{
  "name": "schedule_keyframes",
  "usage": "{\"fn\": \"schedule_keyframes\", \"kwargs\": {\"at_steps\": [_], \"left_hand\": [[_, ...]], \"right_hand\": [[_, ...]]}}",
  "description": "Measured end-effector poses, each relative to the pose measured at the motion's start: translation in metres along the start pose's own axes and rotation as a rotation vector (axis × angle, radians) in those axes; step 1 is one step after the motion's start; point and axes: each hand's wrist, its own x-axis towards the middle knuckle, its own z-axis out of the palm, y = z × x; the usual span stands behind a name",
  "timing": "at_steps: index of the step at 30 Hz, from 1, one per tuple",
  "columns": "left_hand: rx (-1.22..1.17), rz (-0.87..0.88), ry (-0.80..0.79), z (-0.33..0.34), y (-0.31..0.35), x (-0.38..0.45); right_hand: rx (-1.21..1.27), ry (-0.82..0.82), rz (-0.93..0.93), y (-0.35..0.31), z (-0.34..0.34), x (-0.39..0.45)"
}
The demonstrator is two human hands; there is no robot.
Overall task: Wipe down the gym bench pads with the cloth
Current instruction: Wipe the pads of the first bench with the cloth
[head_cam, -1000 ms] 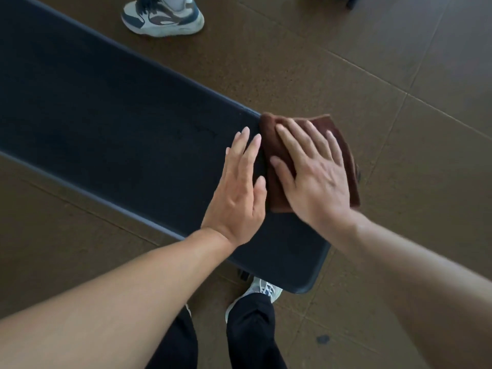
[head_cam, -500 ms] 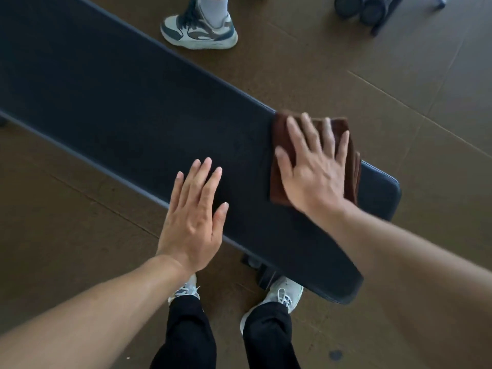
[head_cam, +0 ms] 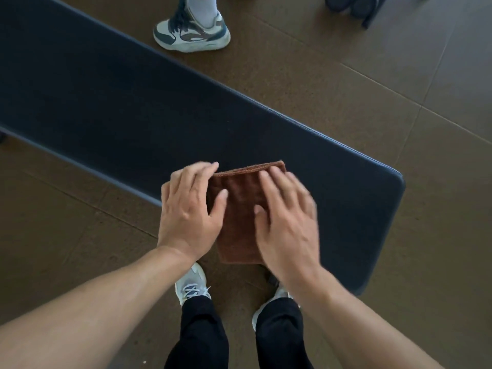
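Brown cloth [head_cam: 239, 209] lying flat and folded on the dark pad [head_cam: 111, 107], near the pad's right end and over its near edge. Left hand [head_cam: 190, 209] resting on the cloth's left side, fingers mostly straight and loose, thumb on top of the cloth, fingertips up at its far left corner. Right hand [head_cam: 288, 222] lying flat on the cloth's right side, fingers straight and spread a little, a bit blurred. Not gripping with either hand, just pressing down. Pad long and wide, running from far left to near right across the brown floor [head_cam: 399, 89]. Two grey shoes [head_cam: 190, 286] and black trouser legs [head_cam: 202, 334] low down, just below the pad's near edge, between the two arms. On the far side of the pad, another person's white and blue shoe [head_cam: 191, 33] with a pale sock, standing on the floor. Some dark gear [head_cam: 354, 6] at the far right top corner, too cut off to tell what.
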Motion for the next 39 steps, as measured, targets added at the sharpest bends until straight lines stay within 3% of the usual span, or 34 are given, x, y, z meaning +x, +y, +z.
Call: {"fn": "schedule_keyframes", "kwargs": {"at_steps": [2, 4, 10, 15, 21, 24, 30, 32, 35, 37, 39], "left_hand": [[0.015, 0.004, -0.044, 0.004, 0.006, 0.001], [-0.026, -0.004, -0.060, 0.008, 0.011, -0.003], [-0.255, 0.067, -0.050, 0.003, 0.022, -0.044], [-0.468, -0.073, -0.173, -0.026, 0.020, -0.085], [-0.332, -0.061, -0.337, -0.049, -0.002, -0.111], [-0.345, -0.050, -0.315, -0.047, 0.013, -0.096], [-0.521, -0.042, -0.125, -0.034, 0.076, -0.023], [-0.526, -0.013, -0.124, -0.029, 0.090, -0.002], [-0.372, -0.066, -0.164, -0.013, 0.093, 0.015], [-0.340, -0.197, -0.129, -0.006, 0.088, 0.014], [-0.311, -0.133, -0.068, -0.001, 0.086, 0.002]], "right_hand": [[-0.082, -0.033, 0.146, 0.012, -0.012, 0.000], [-0.095, -0.030, 0.153, 0.017, -0.016, -0.006], [0.212, 0.075, 0.028, 0.019, -0.011, -0.038], [0.508, 0.181, -0.172, 0.003, -0.011, -0.086], [0.604, -0.001, 0.129, -0.007, -0.002, -0.122], [0.628, 0.030, 0.182, -0.007, -0.013, -0.111], [0.523, 0.292, 0.163, 0.011, -0.074, -0.045], [0.492, 0.243, 0.190, 0.020, -0.092, -0.020], [0.341, 0.014, 0.371, 0.045, -0.092, 0.008], [0.148, 0.057, 0.378, 0.058, -0.087, 0.011], [0.081, 0.133, 0.201, 0.066, -0.081, 0.003]]}}
